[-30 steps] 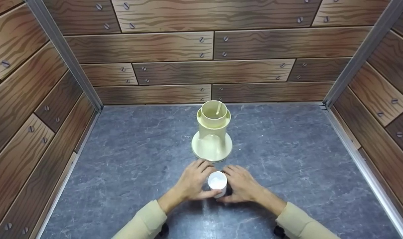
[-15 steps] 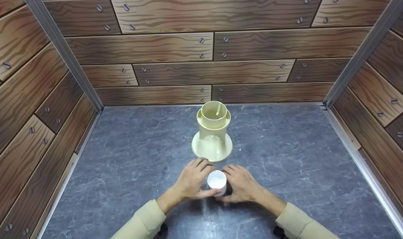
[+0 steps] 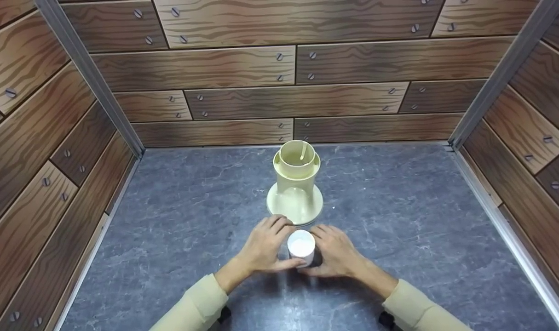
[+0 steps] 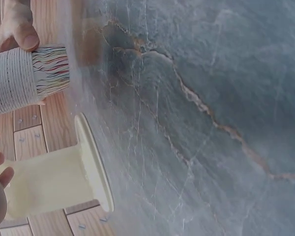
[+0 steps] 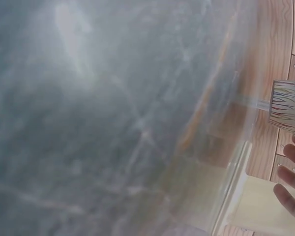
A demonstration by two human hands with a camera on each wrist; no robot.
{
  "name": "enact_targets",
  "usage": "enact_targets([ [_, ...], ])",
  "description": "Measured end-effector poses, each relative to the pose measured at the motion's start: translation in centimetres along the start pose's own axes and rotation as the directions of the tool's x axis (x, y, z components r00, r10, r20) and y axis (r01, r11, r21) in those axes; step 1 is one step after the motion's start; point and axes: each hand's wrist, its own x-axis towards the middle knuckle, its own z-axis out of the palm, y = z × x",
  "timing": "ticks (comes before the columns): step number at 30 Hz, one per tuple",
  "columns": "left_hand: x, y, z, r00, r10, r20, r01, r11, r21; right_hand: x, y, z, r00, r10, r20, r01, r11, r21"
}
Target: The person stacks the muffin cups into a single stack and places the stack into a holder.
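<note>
A stack of nested white paper cups (image 3: 301,246), printed with coloured wavy lines near the bottom, stands upright between my two hands in the head view. My left hand (image 3: 266,243) holds it from the left, thumb across the near side. From the right my right hand (image 3: 337,253) holds it, its fingers on the far side. In the left wrist view the paper cups (image 4: 29,76) show many rims, and the lowest cup's base is close to the tabletop. Just beyond the hands stands a cream plastic stand (image 3: 295,188) with a round base and an open tube on top.
The dark grey marbled tabletop (image 3: 192,207) is bounded by wood-patterned walls (image 3: 242,101) at the back and both sides. Metal rails (image 3: 504,234) run along the edges.
Both hands and the stack of paper cups have moved slightly away from the body, toward the cream stand, and the stack appears a little higher. The stand stays in place.
</note>
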Motion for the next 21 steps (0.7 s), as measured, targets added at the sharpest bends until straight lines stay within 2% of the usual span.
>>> enact_targets([
  [3,0.0,0.0,-0.1,1.0,0.005,-0.006,-0.005,1.0,0.006,0.2,0.0,-0.3,1.0,0.006,-0.019,-0.005,1.0,0.019],
  [10,0.0,-0.1,-0.5,0.999,-0.024,0.031,0.024,1.0,0.006,0.9,0.1,-1.4,1.0,0.007,-0.013,-0.007,0.999,0.039],
  [21,0.9,-0.6,-1.7,0.999,-0.033,0.022,0.033,0.999,0.003,2.6,0.1,-2.7,1.0,-0.014,-0.008,0.014,0.999,0.034],
])
